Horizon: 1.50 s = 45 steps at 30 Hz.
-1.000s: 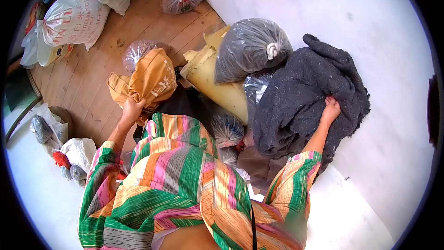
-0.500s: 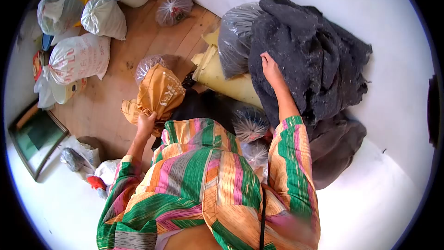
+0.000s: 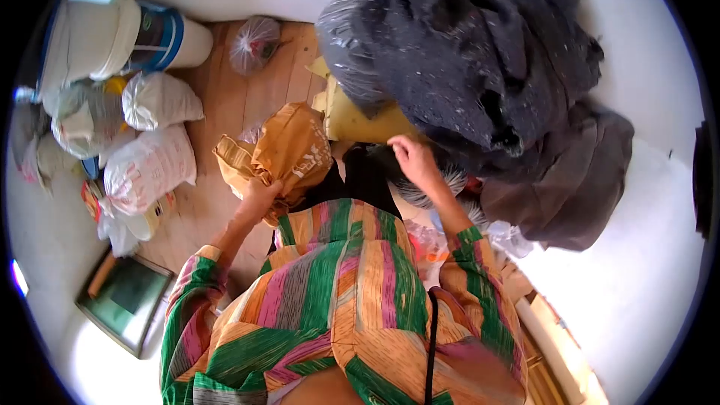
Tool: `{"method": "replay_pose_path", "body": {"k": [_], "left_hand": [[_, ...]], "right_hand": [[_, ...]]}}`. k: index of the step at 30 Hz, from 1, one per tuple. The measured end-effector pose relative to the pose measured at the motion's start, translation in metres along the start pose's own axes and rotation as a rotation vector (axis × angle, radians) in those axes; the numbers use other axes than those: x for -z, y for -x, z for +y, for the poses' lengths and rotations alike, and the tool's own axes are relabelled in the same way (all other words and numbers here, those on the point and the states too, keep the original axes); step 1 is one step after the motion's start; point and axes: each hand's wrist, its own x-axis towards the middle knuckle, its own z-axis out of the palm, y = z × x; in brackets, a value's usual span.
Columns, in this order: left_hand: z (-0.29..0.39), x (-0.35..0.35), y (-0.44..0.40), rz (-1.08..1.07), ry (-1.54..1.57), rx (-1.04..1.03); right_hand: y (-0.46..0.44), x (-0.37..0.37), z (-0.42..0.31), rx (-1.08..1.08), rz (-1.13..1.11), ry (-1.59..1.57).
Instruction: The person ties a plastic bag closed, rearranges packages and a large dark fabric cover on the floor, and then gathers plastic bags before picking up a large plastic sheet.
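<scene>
My left hand (image 3: 262, 199) is closed on the gathered edge of an orange-brown cloth bag (image 3: 292, 146) with white print. The bag hangs in front of my left leg, bulging at the top; its contents are hidden. My right hand (image 3: 416, 161) is held over my right leg with its fingers loosely bent and apart, nothing visible in them. Just beyond those fingers lies a yellow foam piece (image 3: 360, 120). A large heap of dark grey cloth (image 3: 457, 52) rises to the right, resting partly against a dark plastic bag (image 3: 345, 45).
White sacks (image 3: 150, 169) and a white bucket with a blue band (image 3: 180, 37) stand along the left. A small tied plastic bag (image 3: 253, 45) sits on the wooden floor (image 3: 210, 120) by the far wall. A framed glass panel (image 3: 124, 300) leans at the lower left. Brown cloth (image 3: 562, 180) lies right.
My right hand has come away from the dark cloth heap, back toward my body. The left hand keeps hold of the cloth bag, moved slightly right. The camera view has shifted.
</scene>
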Motion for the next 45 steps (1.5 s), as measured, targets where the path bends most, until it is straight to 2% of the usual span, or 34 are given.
{"method": "replay_pose_path", "body": {"k": [1,2,3,4,6,7,8,9,11,12,13,15,16,18,21,24,25,26,27,28,29,31,32,34,35,37,38,40,41,43,44,45], "left_hand": [[0.046,-0.001,0.018,-0.067,0.063,0.087],[0.045,-0.009,0.010,-0.084,0.030,0.072],[0.038,-0.019,-0.001,-0.100,-0.072,0.002],[0.049,-0.026,-0.003,-0.115,-0.172,-0.068],[0.090,-0.039,-0.001,-0.165,-0.252,-0.091],[0.121,-0.047,0.003,-0.218,-0.318,-0.047],[0.140,-0.056,0.002,-0.266,-0.386,-0.002],[0.141,-0.067,-0.005,-0.303,-0.323,-0.092],[0.167,-0.086,-0.004,-0.377,-0.321,-0.123],[0.177,-0.099,-0.005,-0.447,-0.285,-0.130],[0.178,-0.113,-0.012,-0.489,-0.184,-0.119],[0.200,-0.136,-0.016,-0.526,-0.308,-0.150],[0.209,-0.149,-0.016,-0.560,-0.406,-0.166],[0.223,-0.180,-0.013,-0.594,-0.298,-0.158],[0.270,-0.225,0.010,-0.662,-0.293,-0.284],[0.246,-0.269,-0.034,-0.753,-0.176,-0.384],[0.258,-0.273,-0.037,-0.714,-0.373,-0.447],[0.256,-0.284,-0.038,-0.725,-0.370,-0.455],[0.249,-0.299,-0.045,-0.634,-0.193,-0.410],[0.237,-0.313,-0.056,-0.544,-0.019,-0.358],[0.212,-0.325,-0.091,-0.507,0.014,-0.195],[0.192,-0.332,-0.119,-0.456,0.005,-0.117],[0.185,-0.331,-0.125,-0.450,-0.011,-0.094],[0.178,-0.321,-0.131,-0.454,-0.054,-0.073],[0.178,-0.316,-0.131,-0.453,-0.076,-0.074],[0.172,-0.299,-0.130,-0.452,-0.114,-0.072],[0.174,-0.289,-0.124,-0.454,-0.122,-0.064],[0.170,-0.274,-0.128,-0.458,-0.134,-0.055],[0.169,-0.266,-0.128,-0.460,-0.139,-0.055],[0.170,-0.254,-0.133,-0.462,-0.152,-0.052],[0.171,-0.248,-0.134,-0.464,-0.168,-0.053],[0.173,-0.244,-0.136,-0.469,-0.192,-0.051]], "right_hand": [[0.003,-0.011,0.021,-0.111,-0.063,-0.049],[0.009,-0.025,0.040,-0.240,-0.098,-0.119],[0.014,-0.047,0.072,-0.547,-0.190,-0.448],[0.017,-0.052,0.079,-0.548,-0.163,-0.480],[0.013,-0.062,0.094,-0.901,0.193,-1.537],[0.005,-0.066,0.111,-0.787,0.331,-1.672],[-0.009,-0.059,0.113,-0.769,0.349,-1.706],[-0.025,-0.040,0.107,-0.737,0.640,-1.870],[-0.053,-0.006,0.109,-0.345,0.909,-2.150],[-0.067,0.012,0.123,0.018,0.863,-2.239],[-0.087,0.034,0.143,0.181,0.724,-2.236],[-0.094,0.071,0.140,0.357,0.607,-2.221],[-0.079,0.109,0.100,0.317,0.596,-2.255],[-0.055,0.157,0.053,0.279,0.603,-2.274],[-0.034,0.207,0.031,-0.158,0.685,-2.296],[-0.021,0.224,0.034,-0.170,0.677,-2.118],[-0.022,0.210,0.046,-0.155,0.659,-2.125],[-0.018,0.195,0.056,-0.226,0.669,-2.170],[-0.012,0.183,0.053,-0.293,0.672,-2.206],[-0.012,0.158,0.071,-0.266,0.611,-2.231],[-0.011,0.129,0.095,-0.242,0.553,-2.255],[-0.005,0.085,0.120,-0.458,0.609,-2.335],[-0.001,0.062,0.127,-0.470,0.624,-2.322],[0.009,0.019,0.131,-0.543,0.596,-2.073],[0.013,0.017,0.127,-0.545,0.597,-2.083],[0.030,0.008,0.117,-0.576,0.482,-1.805],[0.033,-0.014,0.131,-0.582,0.540,-1.647],[0.035,-0.073,0.183,-0.530,0.772,-0.973],[0.040,-0.076,0.188,-0.533,0.774,-0.979],[0.050,-0.075,0.202,-0.802,0.884,-0.740],[0.051,-0.101,0.235,-0.905,0.885,-0.652],[0.055,-0.107,0.246,-0.923,0.870,-0.756]]}}
